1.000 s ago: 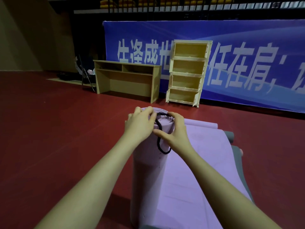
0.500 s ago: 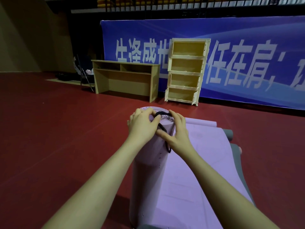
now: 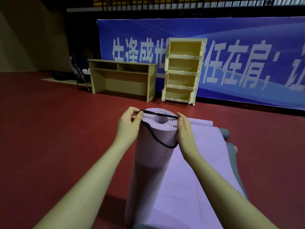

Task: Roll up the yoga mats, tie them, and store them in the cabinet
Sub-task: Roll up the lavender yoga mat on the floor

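Observation:
A rolled purple yoga mat (image 3: pixel 150 162) stands upright on the floor in front of me, its spiral end facing up. A black elastic band (image 3: pixel 156 139) is stretched over that top end, one strand across the opening and one hanging down the front. My left hand (image 3: pixel 128 126) pinches the band at the roll's left rim. My right hand (image 3: pixel 184 131) holds the band against the roll's right side. An unrolled purple mat (image 3: pixel 194 179) lies flat to the right. The cream open-front cabinet (image 3: pixel 183 71) stands at the back.
A grey mat (image 3: pixel 231 156) lies under the flat purple one, its edge showing on the right. A low wooden desk (image 3: pixel 122 78) stands left of the cabinet, with a chair (image 3: pixel 80 75) beside it. A blue banner (image 3: pixel 247 63) spans the back wall. Red floor surrounds me.
My hands have moved apart from the middle of the roll's top to its two sides, stretching the black band wide over the end.

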A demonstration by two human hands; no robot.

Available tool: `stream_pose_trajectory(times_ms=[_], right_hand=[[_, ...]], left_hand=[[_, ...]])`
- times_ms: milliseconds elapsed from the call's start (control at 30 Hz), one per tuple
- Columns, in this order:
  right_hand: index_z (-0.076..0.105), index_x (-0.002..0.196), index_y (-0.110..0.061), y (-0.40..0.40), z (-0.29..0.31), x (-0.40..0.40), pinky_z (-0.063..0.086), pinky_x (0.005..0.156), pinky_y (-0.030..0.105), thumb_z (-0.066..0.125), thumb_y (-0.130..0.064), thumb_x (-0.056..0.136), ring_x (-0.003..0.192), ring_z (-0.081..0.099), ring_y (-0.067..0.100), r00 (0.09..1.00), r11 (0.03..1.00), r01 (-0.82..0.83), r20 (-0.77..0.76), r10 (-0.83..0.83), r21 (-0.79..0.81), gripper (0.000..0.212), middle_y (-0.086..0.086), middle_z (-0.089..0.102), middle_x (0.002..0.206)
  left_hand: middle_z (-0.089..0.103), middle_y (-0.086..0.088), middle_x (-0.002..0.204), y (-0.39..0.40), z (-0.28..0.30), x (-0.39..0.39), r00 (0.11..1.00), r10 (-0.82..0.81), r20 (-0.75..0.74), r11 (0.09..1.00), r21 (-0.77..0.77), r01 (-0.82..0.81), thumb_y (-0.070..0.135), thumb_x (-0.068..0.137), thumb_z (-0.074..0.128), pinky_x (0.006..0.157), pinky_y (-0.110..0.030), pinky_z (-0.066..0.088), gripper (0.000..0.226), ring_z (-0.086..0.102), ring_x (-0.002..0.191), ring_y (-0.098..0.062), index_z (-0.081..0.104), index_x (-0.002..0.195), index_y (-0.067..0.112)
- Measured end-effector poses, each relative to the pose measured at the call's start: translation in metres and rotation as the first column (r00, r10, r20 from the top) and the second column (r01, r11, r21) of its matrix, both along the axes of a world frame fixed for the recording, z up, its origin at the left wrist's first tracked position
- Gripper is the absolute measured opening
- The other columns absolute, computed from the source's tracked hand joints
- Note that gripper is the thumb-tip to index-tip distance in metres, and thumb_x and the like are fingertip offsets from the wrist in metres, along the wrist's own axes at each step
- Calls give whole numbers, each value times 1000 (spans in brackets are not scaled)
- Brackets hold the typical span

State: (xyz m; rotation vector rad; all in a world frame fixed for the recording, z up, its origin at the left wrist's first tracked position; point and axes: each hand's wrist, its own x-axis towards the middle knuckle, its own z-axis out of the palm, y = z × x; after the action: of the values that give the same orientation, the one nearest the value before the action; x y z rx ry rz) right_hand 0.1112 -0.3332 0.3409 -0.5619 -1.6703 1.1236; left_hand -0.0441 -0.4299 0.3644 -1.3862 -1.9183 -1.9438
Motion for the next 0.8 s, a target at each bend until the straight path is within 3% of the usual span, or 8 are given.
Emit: stream_pose_trajectory(times_ms=[100, 167, 233, 300, 433, 567, 667, 800], right_hand=[[51, 134, -26, 3, -6, 0, 34, 108, 25, 34, -38, 103, 127, 44, 4, 999, 994, -11, -52, 5, -112, 37, -14, 51, 136], [59, 124, -23, 5, -10, -1, 43, 102, 34, 38, -32, 103, 115, 55, 9, 994, 983, -29, -107, 10, -180, 31, -9, 61, 125], [63, 112, -17, 4, -12, -1, 47, 86, 29, 44, -24, 102, 91, 58, 11, 988, 977, -57, -154, 25, -206, 23, -3, 67, 105], [63, 97, -12, 1, -10, -1, 42, 72, 25, 51, -20, 99, 74, 50, 10, 981, 975, -63, -190, 22, -214, 14, -3, 63, 83], [58, 79, -14, -2, -3, -6, 39, 70, 31, 60, -14, 94, 68, 46, 14, 973, 968, -84, -229, 28, -238, 15, -1, 58, 70], [54, 84, -17, -8, 2, -14, 44, 69, 24, 53, -14, 98, 67, 58, 6, 983, 983, -48, -184, 15, -176, 14, -7, 67, 75], [52, 86, -21, -10, 7, -20, 38, 56, 19, 50, -18, 99, 58, 49, 3, 992, 990, 24, -121, -41, -142, 14, -9, 60, 66], [48, 94, -16, -10, 16, -22, 43, 52, 15, 45, -17, 101, 53, 56, 5, 990, 983, -3, -139, -23, -183, 9, 1, 67, 67]], left_hand=[[56, 2, 70, 2, -6, -9, 998, -13, 59, 1000, -9, 13, 23, 94, 54, 72, -40, 50, 15, 52, 69, -15, 52, 79, 23], [58, -3, 72, 0, -3, -13, 991, -42, 123, 999, 9, 41, 18, 96, 54, 70, -39, 50, 19, 53, 69, -15, 51, 78, 24], [61, -4, 75, -3, -1, -18, 980, -83, 183, 996, 33, 78, 11, 97, 51, 64, -26, 51, 22, 58, 67, -6, 50, 78, 22], [63, 2, 75, -8, 1, -24, 976, -95, 195, 995, 31, 91, 7, 97, 49, 57, -13, 48, 23, 57, 60, 8, 49, 79, 21], [61, 4, 73, -13, -4, -35, 966, -115, 233, 993, 56, 105, 10, 97, 50, 56, -13, 46, 20, 55, 59, 5, 51, 81, 21], [53, 2, 68, -18, -11, -40, 976, -75, 206, 997, 43, 68, 12, 98, 50, 56, -23, 37, 20, 45, 62, -7, 51, 79, 21], [49, 3, 63, -22, -8, -42, 966, -69, 251, 997, 32, 63, 13, 99, 47, 47, -16, 36, 21, 41, 49, 1, 47, 80, 22], [58, 7, 50, -25, 6, -44, 964, -63, 258, 997, -34, 74, 16, 101, 44, 39, -13, 33, 17, 43, 40, 1, 45, 84, 19]])
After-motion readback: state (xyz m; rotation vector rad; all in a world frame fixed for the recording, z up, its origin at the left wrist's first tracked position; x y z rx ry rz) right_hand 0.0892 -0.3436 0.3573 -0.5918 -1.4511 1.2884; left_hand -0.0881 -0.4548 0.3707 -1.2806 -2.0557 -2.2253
